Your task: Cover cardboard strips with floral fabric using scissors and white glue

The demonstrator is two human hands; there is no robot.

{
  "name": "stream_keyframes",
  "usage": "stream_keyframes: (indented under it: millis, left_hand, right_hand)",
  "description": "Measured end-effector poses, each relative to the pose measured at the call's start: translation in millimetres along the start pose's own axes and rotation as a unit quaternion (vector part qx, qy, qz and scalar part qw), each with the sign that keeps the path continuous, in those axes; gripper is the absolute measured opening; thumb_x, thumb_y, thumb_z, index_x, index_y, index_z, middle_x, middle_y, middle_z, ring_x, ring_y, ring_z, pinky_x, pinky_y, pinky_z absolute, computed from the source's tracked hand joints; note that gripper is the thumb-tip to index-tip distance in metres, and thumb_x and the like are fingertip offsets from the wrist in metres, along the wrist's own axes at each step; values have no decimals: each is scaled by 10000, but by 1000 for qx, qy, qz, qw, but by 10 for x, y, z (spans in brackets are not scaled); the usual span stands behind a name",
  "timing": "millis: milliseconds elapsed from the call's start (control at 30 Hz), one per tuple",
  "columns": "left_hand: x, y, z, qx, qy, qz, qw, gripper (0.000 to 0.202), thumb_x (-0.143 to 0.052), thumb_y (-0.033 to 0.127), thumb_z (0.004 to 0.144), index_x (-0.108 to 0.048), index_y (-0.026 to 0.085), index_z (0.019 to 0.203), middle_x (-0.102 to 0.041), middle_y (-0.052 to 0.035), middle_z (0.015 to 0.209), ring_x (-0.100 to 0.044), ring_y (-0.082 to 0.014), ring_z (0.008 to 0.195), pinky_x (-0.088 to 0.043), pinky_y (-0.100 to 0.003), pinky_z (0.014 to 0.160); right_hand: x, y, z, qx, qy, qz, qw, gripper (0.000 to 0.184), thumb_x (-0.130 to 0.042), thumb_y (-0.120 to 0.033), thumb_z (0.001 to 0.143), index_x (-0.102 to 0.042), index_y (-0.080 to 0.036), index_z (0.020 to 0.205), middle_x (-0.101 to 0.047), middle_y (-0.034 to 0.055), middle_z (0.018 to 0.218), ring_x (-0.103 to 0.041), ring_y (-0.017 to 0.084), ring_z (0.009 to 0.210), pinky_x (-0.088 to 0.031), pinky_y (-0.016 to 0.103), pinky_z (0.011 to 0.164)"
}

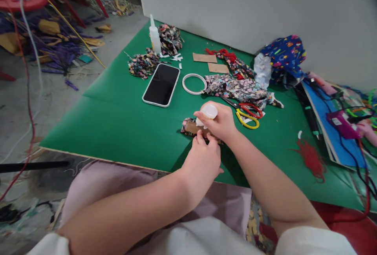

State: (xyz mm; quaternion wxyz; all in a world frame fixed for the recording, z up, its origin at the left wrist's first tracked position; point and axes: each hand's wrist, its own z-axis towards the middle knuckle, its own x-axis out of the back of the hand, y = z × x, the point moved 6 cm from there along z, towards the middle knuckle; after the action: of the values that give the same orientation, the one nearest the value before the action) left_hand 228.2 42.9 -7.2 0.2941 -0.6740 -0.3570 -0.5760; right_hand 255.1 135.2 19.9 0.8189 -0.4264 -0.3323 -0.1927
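While right hand (223, 119) grasps smooth bottle (210, 111), left hand (203, 155) touches flat cardboard (192, 128), grip indeterminable. Pale ring (193, 92) at cardboard's twelve o'clock.

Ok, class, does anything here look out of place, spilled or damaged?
Scraps lie strewn over the floor at left, looking untidy. A red thread tangle lies loose at the right of the table, apart from the fabric. No spill or damage is clear.

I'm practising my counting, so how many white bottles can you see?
2. A nozzle-tipped bottle stands near the far left corner of the green table; the other bottle is in the right hand, base up. Others could be hidden behind things.
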Motion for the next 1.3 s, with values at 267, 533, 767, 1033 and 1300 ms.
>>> stream_keyframes:
  millis: [267, 533, 767, 1033, 1300]
  left_hand:
    - [21, -6, 2, -10, 16, 6, 1000, 683, -531, 539, 732, -496, 15, 1168, -461, -261, 1198, -449, -379, 1098, -375, -444, 875]
    - [3, -12, 2, -7, 9, -12, 1000, 692, -539, 529, 732, -470, 30, 1206, -456, -255, 1211, -432, -381, 1117, -383, -443, 869]
    - [-37, -16, 11, 1, -12, -30, 999, 726, -536, 550, 724, -466, 16, 1211, -443, -242, 1238, -407, -421, 1132, -406, -433, 862]
    - [32, -37, 7, 2, -49, -45, 998, 675, -523, 517, 753, -456, 45, 1231, -441, -219, 1263, -384, -417, 1159, -404, -427, 868]
    - [24, -45, 26, 12, -58, -55, 997, 679, -524, 508, 754, -451, 32, 1232, -434, -212, 1270, -377, -423, 1159, -397, -438, 890]
  right_hand:
    - [-128, -54, 89, 9, -2, 3, 1000, 371, -497, -519, 759, -500, -187, 595, -554, 2, 581, -497, 103, 550, -372, 232, 561]
    - [-149, -92, 152, -23, 13, 75, 997, 370, -516, -531, 736, -520, -179, 621, -552, -7, 582, -497, 95, 548, -389, 225, 543]
    - [429, 622, 109, -157, 269, 243, 918, 344, -422, -535, 777, -535, -215, 831, -560, -3, 703, -512, 82, 502, -385, 214, 422]
    - [764, 1202, -135, -211, 227, 418, 854, 266, -579, -375, 693, -499, -262, 920, -600, -22, 986, -593, 105, 859, -495, 245, 664]
    - [251, 946, -60, -174, 107, 320, 925, 385, -647, -369, 658, -425, -252, 951, -615, 28, 1020, -586, 167, 940, -479, 334, 798]
